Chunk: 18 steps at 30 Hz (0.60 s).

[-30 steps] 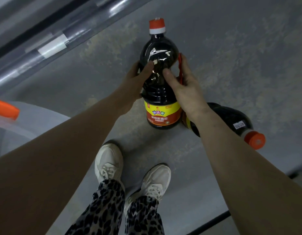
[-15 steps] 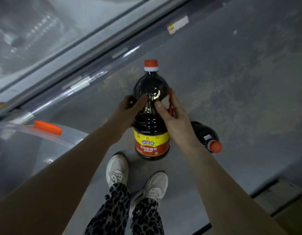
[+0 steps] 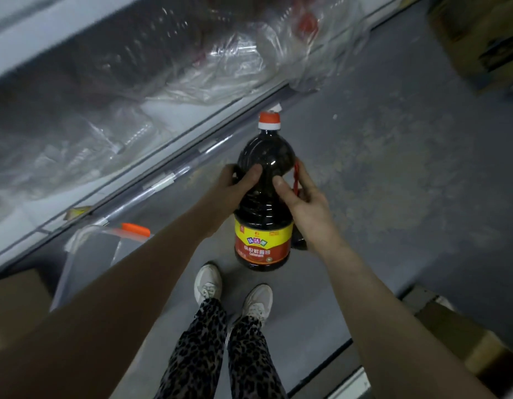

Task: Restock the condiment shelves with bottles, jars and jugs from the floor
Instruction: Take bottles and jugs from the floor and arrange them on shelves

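Mottled grey concrete floor [image 3: 393,214] spreads underfoot. Left hand [image 3: 235,185] and right hand [image 3: 304,203] curl round the ribbed shoulders of a dark, glossy soy sauce bottle [image 3: 263,223]. Its yellow-red label sits nearer than the fingers and its orange cap [image 3: 269,120] beyond them. Crinkled plastic wrap [image 3: 192,67] lies farther out.

**Head-worn view, tilted steeply down**

The wide-angle camera looks forward and down along both forearms [image 3: 151,272]. The soy sauce bottle [image 3: 263,240] is close, at arm's reach; shoes [image 3: 207,283] and grey floor [image 3: 393,197] lie beneath, the shelf edge [image 3: 192,145] crossing upper left.
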### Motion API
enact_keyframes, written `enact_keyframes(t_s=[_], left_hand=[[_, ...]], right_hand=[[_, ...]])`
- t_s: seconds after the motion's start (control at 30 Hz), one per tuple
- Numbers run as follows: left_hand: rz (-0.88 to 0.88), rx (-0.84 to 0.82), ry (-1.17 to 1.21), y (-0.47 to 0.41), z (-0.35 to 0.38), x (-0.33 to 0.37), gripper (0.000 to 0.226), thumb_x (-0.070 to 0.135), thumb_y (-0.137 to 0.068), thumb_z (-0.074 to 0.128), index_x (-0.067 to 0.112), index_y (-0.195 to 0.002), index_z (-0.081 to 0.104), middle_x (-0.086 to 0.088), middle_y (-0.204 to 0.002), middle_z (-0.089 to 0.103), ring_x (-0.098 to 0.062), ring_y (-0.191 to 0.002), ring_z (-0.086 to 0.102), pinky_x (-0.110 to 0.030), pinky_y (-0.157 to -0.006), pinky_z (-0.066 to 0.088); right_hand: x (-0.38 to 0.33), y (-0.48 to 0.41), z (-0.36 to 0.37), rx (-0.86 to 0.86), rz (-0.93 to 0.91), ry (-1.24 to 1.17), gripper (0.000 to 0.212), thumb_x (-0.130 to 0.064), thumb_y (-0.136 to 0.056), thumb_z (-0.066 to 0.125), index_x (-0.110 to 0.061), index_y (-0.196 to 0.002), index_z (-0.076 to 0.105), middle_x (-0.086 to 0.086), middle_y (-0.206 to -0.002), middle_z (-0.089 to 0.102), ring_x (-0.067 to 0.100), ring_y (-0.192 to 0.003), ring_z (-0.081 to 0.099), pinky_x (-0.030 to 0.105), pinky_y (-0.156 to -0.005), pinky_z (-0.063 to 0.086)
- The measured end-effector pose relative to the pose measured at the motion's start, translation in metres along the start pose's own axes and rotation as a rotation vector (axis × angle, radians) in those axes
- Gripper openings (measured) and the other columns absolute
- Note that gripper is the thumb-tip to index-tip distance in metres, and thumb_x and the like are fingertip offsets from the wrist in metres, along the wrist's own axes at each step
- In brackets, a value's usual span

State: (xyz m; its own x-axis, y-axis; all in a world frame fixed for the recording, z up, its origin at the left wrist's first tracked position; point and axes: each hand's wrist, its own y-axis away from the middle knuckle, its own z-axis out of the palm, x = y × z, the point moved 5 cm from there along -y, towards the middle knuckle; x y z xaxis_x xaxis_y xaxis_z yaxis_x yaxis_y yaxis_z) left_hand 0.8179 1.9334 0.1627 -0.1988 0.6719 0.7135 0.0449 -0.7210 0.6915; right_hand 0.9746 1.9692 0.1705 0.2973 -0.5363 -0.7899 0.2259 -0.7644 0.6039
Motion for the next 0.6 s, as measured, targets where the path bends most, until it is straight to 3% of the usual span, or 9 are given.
enact_keyframes(t_s=[0.07, 0.17, 0.3, 0.4, 0.43, 0.53, 0.6], left_hand=[[0.053, -0.042, -0.027, 0.021, 0.006, 0.027, 0.075, 0.062, -0.072, 0.059, 0.024, -0.135, 0.047, 0.008, -0.118, 0.065, -0.006, -0.104, 0.064, -0.031, -0.083, 0.053], [0.110, -0.104, -0.056, 0.057, 0.011, 0.063, 0.051, 0.050, -0.083, 0.059, 0.035, -0.130, 0.049, 0.019, -0.109, 0.069, 0.005, -0.095, 0.067, -0.017, -0.068, 0.054], [0.149, -0.103, -0.085, 0.105, 0.012, 0.107, 0.038, 0.035, -0.098, 0.054, 0.032, -0.136, 0.047, 0.014, -0.117, 0.066, 0.002, -0.099, 0.065, -0.023, -0.073, 0.054], [0.169, -0.053, -0.078, 0.140, 0.014, 0.137, 0.039, 0.035, -0.098, 0.055, 0.028, -0.136, 0.049, 0.006, -0.120, 0.065, -0.006, -0.106, 0.063, -0.028, -0.076, 0.052], [0.179, -0.035, -0.065, 0.150, 0.015, 0.147, 0.041, 0.035, -0.098, 0.056, 0.026, -0.137, 0.049, 0.004, -0.122, 0.065, -0.008, -0.107, 0.063, -0.029, -0.076, 0.052], [0.211, 0.007, -0.028, 0.182, 0.014, 0.178, 0.044, 0.037, -0.097, 0.057, 0.024, -0.138, 0.050, -0.001, -0.124, 0.066, -0.016, -0.110, 0.063, -0.035, -0.080, 0.052], [0.244, 0.018, -0.008, 0.207, 0.013, 0.202, 0.043, 0.037, -0.096, 0.058, 0.024, -0.137, 0.050, -0.001, -0.121, 0.067, -0.018, -0.109, 0.064, -0.040, -0.085, 0.053]], right_hand=[[-0.025, 0.018, -0.004, 0.018, -0.029, -0.021, 0.069, -0.037, -0.093, 0.070, -0.040, -0.152, 0.036, 0.002, -0.143, 0.058, 0.017, -0.126, 0.060, 0.034, -0.103, 0.052], [-0.063, 0.049, -0.009, 0.023, -0.047, -0.062, 0.066, -0.036, -0.093, 0.069, -0.040, -0.151, 0.037, 0.004, -0.142, 0.059, 0.019, -0.126, 0.060, 0.030, -0.100, 0.053], [-0.115, 0.091, -0.013, -0.020, -0.110, -0.030, 0.042, -0.035, -0.094, 0.067, -0.062, -0.122, 0.050, 0.000, -0.131, 0.067, 0.016, -0.119, 0.065, 0.020, -0.087, 0.056], [-0.150, 0.118, -0.017, -0.035, -0.141, -0.011, 0.053, -0.041, -0.093, 0.067, -0.053, -0.140, 0.045, 0.002, -0.144, 0.057, 0.023, -0.131, 0.055, 0.034, -0.105, 0.049], [-0.161, 0.126, -0.018, -0.040, -0.150, 0.001, 0.059, -0.044, -0.092, 0.067, -0.050, -0.144, 0.042, 0.002, -0.146, 0.055, 0.023, -0.133, 0.053, 0.033, -0.104, 0.049], [-0.200, 0.151, -0.018, -0.044, -0.179, 0.035, 0.061, -0.045, -0.091, 0.068, -0.052, -0.145, 0.040, -0.004, -0.138, 0.060, 0.018, -0.125, 0.058, 0.015, -0.081, 0.048], [-0.230, 0.171, -0.019, -0.050, -0.208, 0.063, 0.064, -0.046, -0.089, 0.070, -0.053, -0.144, 0.038, -0.019, -0.115, 0.064, 0.006, -0.108, 0.063, 0.009, -0.071, 0.049]])
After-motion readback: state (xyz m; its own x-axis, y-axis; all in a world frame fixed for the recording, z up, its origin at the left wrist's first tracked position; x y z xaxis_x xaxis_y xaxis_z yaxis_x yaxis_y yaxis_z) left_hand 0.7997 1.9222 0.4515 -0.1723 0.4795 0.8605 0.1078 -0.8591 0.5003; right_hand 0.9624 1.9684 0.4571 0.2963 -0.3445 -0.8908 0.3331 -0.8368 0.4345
